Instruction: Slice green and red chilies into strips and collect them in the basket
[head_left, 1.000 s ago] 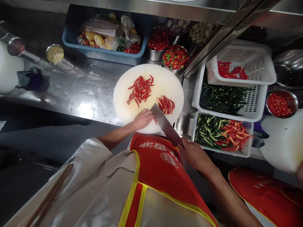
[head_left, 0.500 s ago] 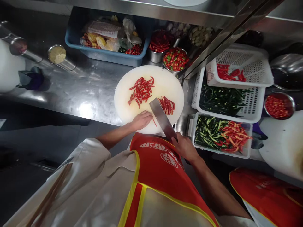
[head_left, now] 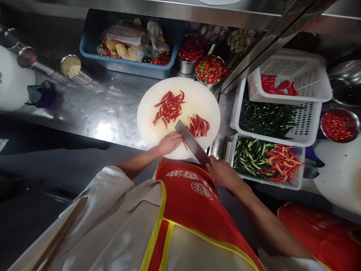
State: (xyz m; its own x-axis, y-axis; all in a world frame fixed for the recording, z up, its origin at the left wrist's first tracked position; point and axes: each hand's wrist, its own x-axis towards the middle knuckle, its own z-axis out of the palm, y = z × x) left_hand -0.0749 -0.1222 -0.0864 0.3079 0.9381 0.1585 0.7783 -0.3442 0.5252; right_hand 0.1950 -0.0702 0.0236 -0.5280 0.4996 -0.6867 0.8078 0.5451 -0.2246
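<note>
My right hand (head_left: 222, 171) is closed round the handle of a cleaver (head_left: 193, 145), whose blade slants over the round white cutting board (head_left: 146, 113). Close against the blade's left side, my left hand (head_left: 170, 143) has its fingers bent together on a red chili pepper (head_left: 185, 145); only a thin end of it shows. Beyond the hands lies a pile of red chilies (head_left: 169, 107) on the board's left half. To the right of the blade sits a smaller heap of split red chilies (head_left: 199, 125).
A blue bin (head_left: 126, 66) with bagged food stands behind the board, beside metal pots of chopped chilies (head_left: 210, 70). On the right are white baskets (head_left: 310, 124) and a tub of green and red pepper strips (head_left: 254, 158). Another person's red apron (head_left: 318, 229) shows at lower right.
The cleaver has shifted slightly left, so its blade is now right beside my left fingers. My left hand stays nearly in place with the chili.
</note>
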